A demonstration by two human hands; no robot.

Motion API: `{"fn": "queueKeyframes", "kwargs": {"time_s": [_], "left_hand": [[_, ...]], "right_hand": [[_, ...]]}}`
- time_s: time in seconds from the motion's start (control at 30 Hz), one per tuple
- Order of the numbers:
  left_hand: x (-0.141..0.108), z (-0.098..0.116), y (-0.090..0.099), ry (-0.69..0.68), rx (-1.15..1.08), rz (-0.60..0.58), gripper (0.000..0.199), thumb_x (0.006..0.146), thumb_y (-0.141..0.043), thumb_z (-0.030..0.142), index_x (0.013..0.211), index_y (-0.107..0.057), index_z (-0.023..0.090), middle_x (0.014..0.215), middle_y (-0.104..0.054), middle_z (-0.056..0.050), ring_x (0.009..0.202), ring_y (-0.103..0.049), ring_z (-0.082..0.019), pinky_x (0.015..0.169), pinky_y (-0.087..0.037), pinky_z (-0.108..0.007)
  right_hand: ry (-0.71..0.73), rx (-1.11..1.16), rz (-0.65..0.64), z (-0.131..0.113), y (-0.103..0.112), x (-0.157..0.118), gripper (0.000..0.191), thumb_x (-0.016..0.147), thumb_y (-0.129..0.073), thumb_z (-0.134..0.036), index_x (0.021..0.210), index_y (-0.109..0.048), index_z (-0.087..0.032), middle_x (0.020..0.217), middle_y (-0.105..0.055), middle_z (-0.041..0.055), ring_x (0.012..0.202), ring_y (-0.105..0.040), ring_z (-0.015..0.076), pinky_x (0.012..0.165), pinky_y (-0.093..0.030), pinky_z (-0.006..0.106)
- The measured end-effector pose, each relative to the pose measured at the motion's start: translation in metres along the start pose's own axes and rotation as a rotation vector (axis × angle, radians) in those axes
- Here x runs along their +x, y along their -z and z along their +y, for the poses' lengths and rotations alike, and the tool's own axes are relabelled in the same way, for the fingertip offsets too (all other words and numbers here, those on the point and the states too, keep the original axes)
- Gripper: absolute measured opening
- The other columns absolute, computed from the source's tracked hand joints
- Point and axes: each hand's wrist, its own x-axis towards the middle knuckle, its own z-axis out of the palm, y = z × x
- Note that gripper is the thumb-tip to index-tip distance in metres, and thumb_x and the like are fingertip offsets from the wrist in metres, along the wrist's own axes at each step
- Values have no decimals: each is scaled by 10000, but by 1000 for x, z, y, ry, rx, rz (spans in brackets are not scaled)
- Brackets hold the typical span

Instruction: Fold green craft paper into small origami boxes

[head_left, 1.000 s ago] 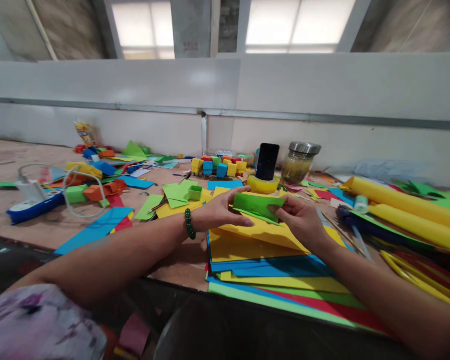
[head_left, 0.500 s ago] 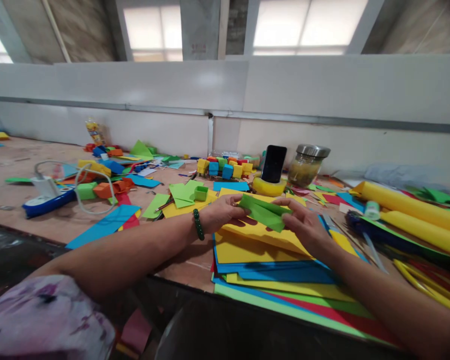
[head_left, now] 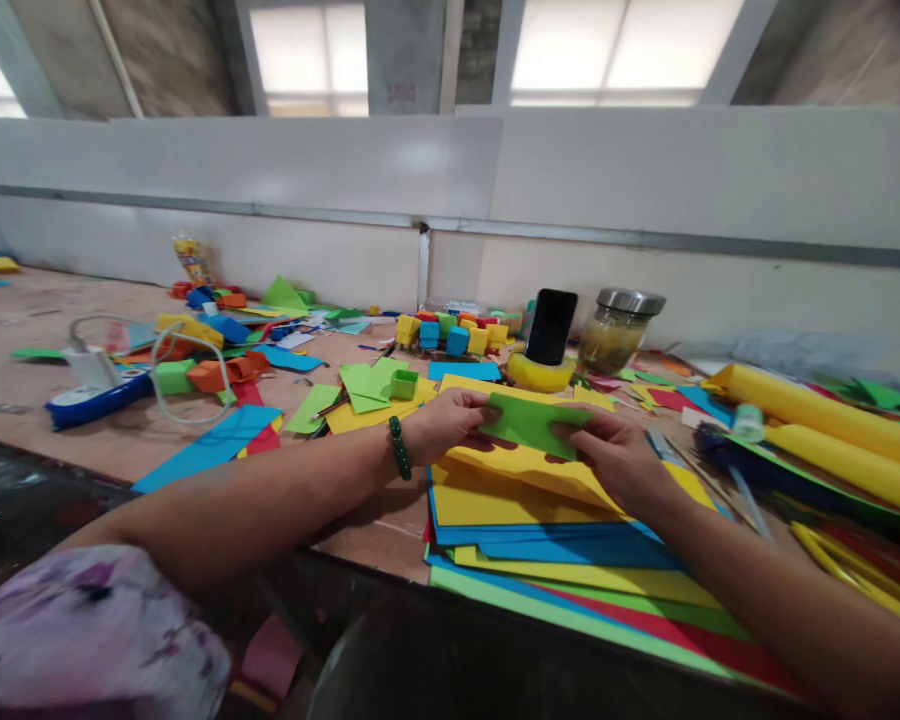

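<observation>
A small piece of green paper (head_left: 532, 422) is stretched between my hands above a stack of coloured paper (head_left: 525, 500), yellow on top. My left hand (head_left: 454, 424) pinches its left end, while my right hand (head_left: 607, 445) grips the right end with thumb and fingers. The paper's near face looks flat, with its long side running left to right. Just left of my left hand, a small open green paper box (head_left: 403, 384) rests on light green sheets (head_left: 366, 388).
Behind the stack, a phone (head_left: 551, 328) leans upright in a yellow roll (head_left: 540, 372) beside a lidded glass jar (head_left: 620, 330). Folded paper cubes (head_left: 456, 340) stand in a row. A blue-and-white power strip (head_left: 97, 398) lies left; yellow paper rolls (head_left: 832, 425) lie right.
The green paper has gone from a folded, partly open shape with a visible crease to a flat strip facing me. Both hands keep hold of it, and the view has shifted slightly.
</observation>
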Motion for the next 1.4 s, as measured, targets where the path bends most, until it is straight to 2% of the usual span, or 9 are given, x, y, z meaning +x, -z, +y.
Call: {"fn": "queueKeyframes", "kwargs": {"time_s": [0.17, 0.27, 0.4, 0.5, 0.6, 0.77, 1.0, 1.2, 1.4], "left_hand": [[-2, 4, 1, -29, -87, -28, 392, 721, -637, 119, 1113, -660, 136, 833, -724, -88, 719, -716, -172, 642, -512, -216], [-4, 7, 1, -10, -173, -44, 399, 727, -599, 164, 1122, -644, 127, 842, -730, -98, 729, -714, -194, 669, -527, -259], [-5, 7, 1, -30, -141, 0, 329, 727, -685, 332, 960, -685, 101, 786, -712, -79, 700, -690, -169, 652, -527, -250], [-4, 5, 0, -74, -25, 35, 331, 643, -796, 316, 870, -704, 93, 781, -698, -57, 700, -661, -123, 644, -505, -206], [-5, 2, 0, -91, 22, 31, 368, 637, -811, 356, 893, -718, 109, 819, -696, -53, 735, -650, -114, 654, -494, -202], [-6, 2, 0, -61, 48, -61, 447, 663, -766, 497, 855, -702, 99, 817, -697, -79, 764, -682, -153, 659, -490, -219], [-10, 9, -6, -12, 207, -34, 439, 790, -629, 516, 716, -646, 83, 631, -676, -55, 573, -660, -113, 531, -416, -180], [-11, 10, -6, 32, 212, 18, 419, 784, -622, 473, 606, -578, 96, 547, -648, -68, 559, -658, -139, 559, -439, -212], [-12, 12, -5, -120, 7, -241, 398, 680, -682, 301, 1043, -631, 146, 800, -725, -71, 739, -701, -183, 695, -487, -269]], "right_hand": [[17, 20, -29, -5, 2, -2, 136, 702, -696, -307, 800, -778, -260, 821, -732, 23, 731, -670, 187, 729, -586, 349], [165, -183, -5, -10, 5, -7, 175, 719, -646, -261, 824, -786, -265, 854, -748, 34, 811, -678, 229, 774, -563, 385], [413, -429, -95, -17, 8, -16, 241, 778, -608, -270, 952, -773, -299, 995, -740, 28, 958, -652, 272, 843, -516, 408], [450, -448, -116, -17, 8, -19, 255, 843, -574, -337, 1027, -746, -296, 982, -734, 35, 911, -656, 252, 788, -512, 381], [351, -421, 3, -13, 6, -15, 254, 804, -650, -402, 1011, -731, -278, 800, -720, 25, 696, -638, 200, 601, -491, 316], [270, -446, 17, -9, 3, -7, 256, 733, -714, -471, 664, -710, -225, 582, -656, 17, 534, -564, 154, 496, -431, 277], [28, -275, -113, -10, 4, -3, 306, 709, -722, -506, 694, -697, -202, 595, -628, 2, 523, -577, 131, 497, -460, 258], [-84, -153, -60, -9, 4, -1, 347, 617, -804, -464, 815, -728, -189, 681, -636, -2, 516, -551, 94, 497, -442, 243], [-420, 135, -152, -16, 3, -1, 343, 577, -841, -351, 830, -703, -165, 518, -499, -52, 397, -368, 26, 365, -286, 165]]}}
